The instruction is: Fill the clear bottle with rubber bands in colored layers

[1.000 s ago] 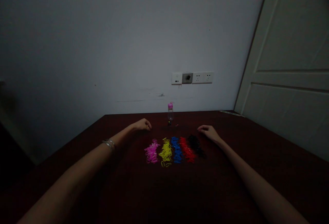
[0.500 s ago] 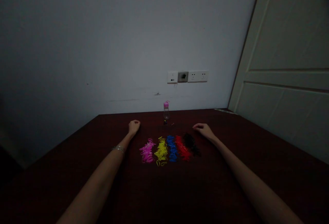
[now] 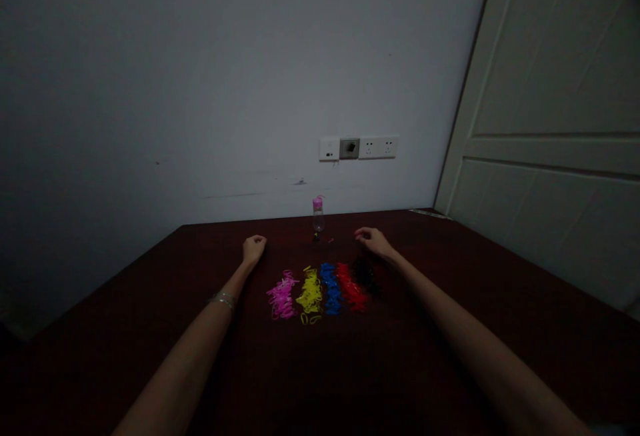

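On the dark red table lie piles of small bands side by side: pink (image 3: 283,296), yellow (image 3: 311,291), blue (image 3: 331,288), red (image 3: 351,287) and black (image 3: 365,276). My left hand (image 3: 255,250) rests on the table beyond the pink pile, its fingers curled in; nothing shows in it. Just beyond the black pile is my right hand (image 3: 374,241), fingers apart and pointing left, holding nothing visible. Behind the piles stands a small clear bottle with a pink top (image 3: 318,215). A small dark item (image 3: 317,237) lies in front of it.
The table (image 3: 210,249) reaches back to a pale wall (image 3: 240,89) with switches and sockets (image 3: 379,147). A white panelled door (image 3: 545,149) stands at the right. A thin pale strip (image 3: 429,214) lies along the table's back right edge.
My right hand has moved left and slightly forward, closer to the bottle. The whole view has shifted a little, and my left hand stays in about the same place on the table.
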Available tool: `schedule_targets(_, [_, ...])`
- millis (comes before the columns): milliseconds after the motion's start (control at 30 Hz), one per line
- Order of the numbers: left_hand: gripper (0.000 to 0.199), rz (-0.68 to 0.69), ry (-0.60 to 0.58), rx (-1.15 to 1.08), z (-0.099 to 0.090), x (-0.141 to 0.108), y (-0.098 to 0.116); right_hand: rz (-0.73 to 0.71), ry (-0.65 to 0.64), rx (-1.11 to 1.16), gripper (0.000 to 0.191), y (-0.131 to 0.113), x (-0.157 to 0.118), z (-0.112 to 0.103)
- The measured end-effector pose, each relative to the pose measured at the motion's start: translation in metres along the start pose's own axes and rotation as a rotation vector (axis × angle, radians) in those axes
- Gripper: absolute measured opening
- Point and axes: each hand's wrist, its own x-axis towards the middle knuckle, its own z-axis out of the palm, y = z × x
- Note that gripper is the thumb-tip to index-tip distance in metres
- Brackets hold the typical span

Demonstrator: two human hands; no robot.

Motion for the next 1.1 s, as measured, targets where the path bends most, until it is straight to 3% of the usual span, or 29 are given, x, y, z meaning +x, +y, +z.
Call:
schedule_targets(200, [0.020,0.005,0.000,0.005,-0.003,-0.005,0.004,-0.100,-0.081,-0.084,0.031,-0.016,0.007,0.033])
schedule_targets(367, [0.021,0.009,-0.022,0.006,-0.003,-0.006,0.005,-0.220,-0.168,-0.225,0.031,-0.024,0.019,0.045])
schedule_targets(767, [0.019,0.018,-0.023,0.011,-0.003,-0.007,0.004,-0.143,-0.265,-0.285,0.035,-0.025,0.046,0.063])
schedule_targets(1100, [0.020,0.013,-0.020,-0.029,0.001,-0.005,0.000,-0.094,-0.232,-0.276,0.033,-0.031,0.044,0.063])
